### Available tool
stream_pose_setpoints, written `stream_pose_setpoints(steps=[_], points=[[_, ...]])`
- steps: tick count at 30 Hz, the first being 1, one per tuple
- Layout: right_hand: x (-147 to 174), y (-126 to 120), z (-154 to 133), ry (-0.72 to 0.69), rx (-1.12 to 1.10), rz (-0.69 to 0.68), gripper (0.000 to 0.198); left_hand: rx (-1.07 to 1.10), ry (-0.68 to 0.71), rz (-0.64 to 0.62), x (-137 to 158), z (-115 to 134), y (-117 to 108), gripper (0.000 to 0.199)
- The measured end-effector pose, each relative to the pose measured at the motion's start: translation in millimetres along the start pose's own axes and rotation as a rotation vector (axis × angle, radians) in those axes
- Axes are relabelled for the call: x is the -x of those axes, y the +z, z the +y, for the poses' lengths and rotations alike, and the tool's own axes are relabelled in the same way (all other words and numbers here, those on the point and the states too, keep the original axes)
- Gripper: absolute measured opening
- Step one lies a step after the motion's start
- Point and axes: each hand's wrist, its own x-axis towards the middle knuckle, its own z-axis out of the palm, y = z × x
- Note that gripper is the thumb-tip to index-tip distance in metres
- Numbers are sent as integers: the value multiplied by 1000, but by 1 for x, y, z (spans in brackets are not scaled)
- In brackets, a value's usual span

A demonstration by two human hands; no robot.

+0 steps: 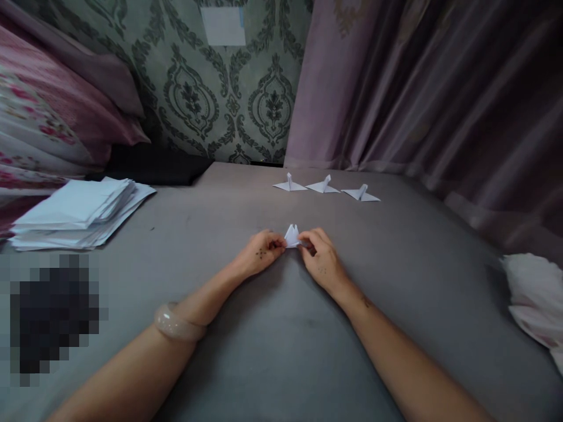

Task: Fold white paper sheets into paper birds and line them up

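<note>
A small folded white paper (pixel 292 237) with two upright points stands between my hands, just above the grey surface. My left hand (pixel 261 253) pinches its left lower corner between thumb and fingers. At the right lower corner, my right hand (pixel 322 258) grips the paper the same way. Beyond them, three finished-looking paper cranes sit in a row: a left crane (pixel 290 184), a middle crane (pixel 324 185) and a right crane (pixel 362 194). Each has flat, spread wings and a raised narrow part. My fingertips partly cover the held paper's lower corners.
A stack of white paper (pixel 74 205) lies at the left, in front of a folded black cloth (pixel 153 165). White crumpled fabric (pixel 536 293) is at the right edge. Curtains (pixel 338 88) and a patterned wall (pixel 189 99) stand behind the grey surface (pixel 272 357). A blurred-out dark patch is at lower left.
</note>
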Motion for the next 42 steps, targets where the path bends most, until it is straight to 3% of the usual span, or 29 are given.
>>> stream_pose_setpoints(steps=[4,8,10,12,15,21,29,36,39,42], points=[[3,-3,-3,-61,77,-146,31,-48,-13,-25,1,8,-5,23],[3,-3,-7,172,66,-72,15,-76,6,-38,2,10,-4,15],[2,-1,-7,265,43,-35,23,-92,10,9,3,8,-1,11],[1,0,-5,249,60,-54,31,-120,8,88,4,6,2,12],[0,2,-3,179,125,-120,21,-156,75,148,3,3,5,24],[-3,3,-2,205,164,-164,14,-95,98,2,-3,4,5,18],[-7,2,7,165,90,-173,16,59,123,14,-11,-3,6,13],[-5,5,9,147,93,-129,9,-91,171,-91,-15,5,-5,14],[-4,5,8,159,137,-121,8,-177,171,-49,-16,10,-2,10],[-3,4,6,165,169,-133,9,-111,170,-18,-15,9,2,11]])
